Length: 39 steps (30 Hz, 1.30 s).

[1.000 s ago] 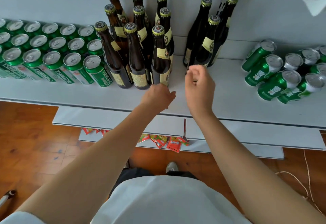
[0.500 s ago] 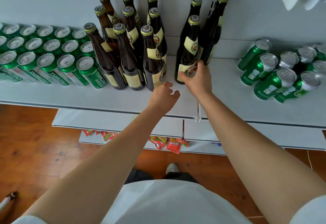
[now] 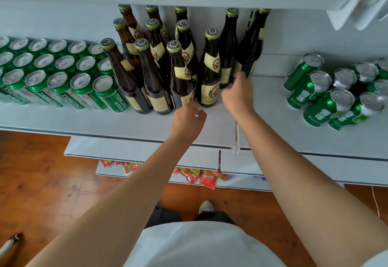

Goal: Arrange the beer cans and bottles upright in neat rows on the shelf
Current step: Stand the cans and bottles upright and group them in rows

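At the far left of the white shelf (image 3: 69, 123), green Tsingtao cans (image 3: 63, 73) stand upright in tidy rows, their silver tops packed close together. Just beside them to the right stands a block of brown bottles (image 3: 155, 65) with cream labels and yellow-rimmed caps, three across and about three deep, all upright. Right of that block's front row, a single bottle (image 3: 210, 71) stands upright, touching or nearly touching its neighbour. The left hand (image 3: 186, 120) hovers in front of the front-row bottles, close to their bases, with its fingers loosely curled and nothing in them. The right hand (image 3: 238, 94) reaches to the low part of a darker bottle (image 3: 228, 50) that stands behind the single one; its fingers are blurred, so whether they grip the glass or only touch it cannot be told. Another dark bottle (image 3: 255, 46) leans or stands just beside it against the back wall. Well apart, at the right end of the shelf, a loose group of green cans (image 3: 327, 96) is tilted and bunched together without rows. Below the shelf's front edge, red snack packets (image 3: 206, 179) lie on a lower shelf, above a wooden floor (image 3: 42, 193).
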Each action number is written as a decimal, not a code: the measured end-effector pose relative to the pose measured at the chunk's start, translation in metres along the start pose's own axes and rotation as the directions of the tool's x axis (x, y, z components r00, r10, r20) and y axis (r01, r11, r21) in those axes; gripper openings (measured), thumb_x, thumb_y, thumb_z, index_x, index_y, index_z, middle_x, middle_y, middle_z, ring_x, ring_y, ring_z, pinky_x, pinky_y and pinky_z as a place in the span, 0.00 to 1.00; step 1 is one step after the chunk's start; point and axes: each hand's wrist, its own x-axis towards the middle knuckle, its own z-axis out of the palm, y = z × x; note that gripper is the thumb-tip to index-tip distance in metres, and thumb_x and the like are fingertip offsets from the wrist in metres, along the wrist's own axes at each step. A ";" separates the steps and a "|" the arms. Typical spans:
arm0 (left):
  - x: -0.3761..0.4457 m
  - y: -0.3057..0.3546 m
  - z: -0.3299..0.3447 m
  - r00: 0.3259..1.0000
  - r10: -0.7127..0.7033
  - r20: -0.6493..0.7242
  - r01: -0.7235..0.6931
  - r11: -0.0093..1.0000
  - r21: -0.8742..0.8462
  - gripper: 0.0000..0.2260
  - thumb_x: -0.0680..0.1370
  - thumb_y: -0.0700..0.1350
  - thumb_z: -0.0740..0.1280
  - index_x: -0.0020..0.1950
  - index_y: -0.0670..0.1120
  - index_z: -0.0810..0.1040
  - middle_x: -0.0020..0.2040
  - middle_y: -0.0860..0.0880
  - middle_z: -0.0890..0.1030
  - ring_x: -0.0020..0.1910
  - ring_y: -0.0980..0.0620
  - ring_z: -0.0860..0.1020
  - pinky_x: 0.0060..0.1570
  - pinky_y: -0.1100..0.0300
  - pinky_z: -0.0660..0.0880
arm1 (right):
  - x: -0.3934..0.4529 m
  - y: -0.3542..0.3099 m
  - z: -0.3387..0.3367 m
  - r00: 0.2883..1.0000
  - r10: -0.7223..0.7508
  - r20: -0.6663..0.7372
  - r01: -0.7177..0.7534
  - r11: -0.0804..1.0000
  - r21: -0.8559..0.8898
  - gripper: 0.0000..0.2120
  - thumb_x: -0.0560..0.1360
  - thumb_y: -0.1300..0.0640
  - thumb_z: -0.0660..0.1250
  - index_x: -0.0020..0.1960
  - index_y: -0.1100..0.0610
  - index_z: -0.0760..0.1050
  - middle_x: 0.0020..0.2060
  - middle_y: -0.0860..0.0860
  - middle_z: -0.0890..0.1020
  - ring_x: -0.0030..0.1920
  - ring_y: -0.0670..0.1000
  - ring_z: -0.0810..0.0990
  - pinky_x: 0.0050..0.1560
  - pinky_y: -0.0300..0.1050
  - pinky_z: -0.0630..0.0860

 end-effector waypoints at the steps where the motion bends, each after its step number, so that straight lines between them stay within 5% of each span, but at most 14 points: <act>1: -0.001 0.002 -0.001 1.000 -0.003 -0.010 0.003 1.000 -0.011 0.15 0.79 0.43 0.63 0.65 0.44 0.77 0.56 0.46 0.82 0.56 0.46 0.79 0.50 0.60 0.73 | 0.007 -0.002 -0.005 1.000 0.023 -0.010 -0.023 1.000 0.004 0.19 0.77 0.63 0.59 0.67 0.63 0.68 0.57 0.61 0.78 0.56 0.61 0.78 0.44 0.40 0.67; 6: -0.004 0.006 0.001 1.000 -0.009 0.006 0.009 1.000 -0.013 0.16 0.79 0.43 0.62 0.66 0.44 0.76 0.57 0.46 0.82 0.57 0.46 0.78 0.52 0.59 0.73 | 0.033 -0.010 0.007 0.963 0.184 0.195 -0.221 0.957 0.188 0.25 0.83 0.50 0.51 0.79 0.50 0.53 0.71 0.58 0.70 0.67 0.61 0.71 0.64 0.50 0.69; 13: 0.004 0.007 0.005 0.996 -0.016 0.090 0.016 1.000 -0.004 0.14 0.80 0.45 0.62 0.62 0.40 0.73 0.59 0.42 0.80 0.59 0.42 0.76 0.48 0.59 0.70 | 0.050 -0.008 0.028 0.904 0.241 0.352 -0.376 0.840 0.391 0.24 0.81 0.41 0.50 0.70 0.51 0.71 0.65 0.54 0.76 0.65 0.57 0.75 0.67 0.57 0.71; 18: 0.021 0.017 0.017 0.951 -0.078 0.300 0.165 0.946 -0.277 0.19 0.77 0.45 0.64 0.67 0.44 0.67 0.60 0.45 0.77 0.55 0.46 0.74 0.53 0.59 0.69 | 0.049 -0.012 0.015 0.860 0.311 0.404 -0.454 0.827 0.331 0.31 0.79 0.34 0.49 0.67 0.55 0.73 0.61 0.56 0.79 0.61 0.56 0.78 0.66 0.56 0.72; 20: 0.027 0.020 0.023 0.922 -0.169 0.347 0.315 0.850 -0.423 0.23 0.72 0.47 0.67 0.66 0.46 0.69 0.55 0.46 0.77 0.51 0.49 0.73 0.60 0.54 0.73 | 0.044 -0.005 0.006 0.935 0.285 0.209 -0.337 0.897 0.286 0.24 0.79 0.41 0.55 0.55 0.58 0.79 0.51 0.58 0.83 0.51 0.57 0.82 0.57 0.58 0.78; 22: 0.031 0.025 0.029 0.871 -0.256 0.419 0.475 0.658 -0.585 0.14 0.73 0.43 0.68 0.58 0.44 0.72 0.48 0.46 0.74 0.50 0.48 0.72 0.61 0.55 0.72 | 0.035 0.008 -0.009 0.958 0.270 -0.092 -0.243 0.942 0.232 0.18 0.76 0.49 0.56 0.43 0.59 0.80 0.38 0.55 0.85 0.40 0.56 0.84 0.43 0.53 0.81; 24: 0.036 0.029 0.033 0.829 -0.274 0.488 0.559 0.452 -0.696 0.08 0.76 0.36 0.66 0.53 0.44 0.72 0.50 0.44 0.72 0.51 0.49 0.73 0.59 0.58 0.72 | 0.031 0.019 -0.029 0.932 0.207 -0.297 -0.194 0.978 0.071 0.14 0.76 0.52 0.58 0.46 0.60 0.79 0.41 0.51 0.84 0.41 0.53 0.81 0.38 0.43 0.73; 26: 0.042 0.030 0.039 0.823 -0.260 0.504 0.566 0.308 -0.765 0.13 0.75 0.34 0.65 0.59 0.40 0.72 0.52 0.43 0.73 0.53 0.48 0.74 0.63 0.58 0.73 | 0.036 0.026 -0.043 0.939 0.182 -0.291 -0.180 0.983 0.034 0.16 0.76 0.53 0.64 0.59 0.61 0.74 0.52 0.53 0.80 0.50 0.53 0.78 0.43 0.40 0.69; 29: 0.046 0.032 0.042 0.827 -0.268 0.494 0.552 0.226 -0.802 0.14 0.76 0.32 0.63 0.61 0.37 0.70 0.47 0.44 0.73 0.48 0.50 0.75 0.63 0.58 0.73 | 0.052 0.028 -0.045 0.980 0.160 -0.119 -0.156 0.987 0.042 0.32 0.73 0.49 0.71 0.71 0.62 0.64 0.65 0.57 0.72 0.63 0.55 0.74 0.54 0.38 0.67; 31: 0.048 0.034 0.040 0.829 -0.253 0.498 0.550 0.214 -0.807 0.11 0.76 0.32 0.62 0.57 0.38 0.70 0.42 0.45 0.71 0.43 0.52 0.73 0.60 0.60 0.74 | 0.060 0.028 -0.039 0.990 0.125 -0.062 -0.125 0.992 0.012 0.37 0.71 0.47 0.73 0.73 0.61 0.62 0.67 0.58 0.70 0.65 0.56 0.72 0.59 0.41 0.69; 34: 0.049 0.036 0.036 0.834 -0.246 0.495 0.547 0.239 -0.802 0.08 0.77 0.31 0.61 0.56 0.37 0.71 0.41 0.44 0.71 0.43 0.51 0.72 0.63 0.57 0.73 | 0.070 0.028 -0.032 0.995 0.099 -0.033 -0.099 0.995 0.003 0.37 0.70 0.46 0.75 0.70 0.61 0.63 0.65 0.57 0.73 0.64 0.56 0.73 0.55 0.40 0.69; 39: 0.030 0.028 0.026 0.818 -0.280 0.502 0.575 0.397 -0.715 0.13 0.79 0.35 0.63 0.64 0.37 0.71 0.55 0.40 0.78 0.57 0.44 0.79 0.64 0.52 0.75 | 0.077 0.029 -0.034 0.996 0.069 -0.051 -0.066 0.996 0.052 0.32 0.70 0.48 0.75 0.66 0.62 0.66 0.63 0.56 0.76 0.62 0.55 0.76 0.51 0.39 0.70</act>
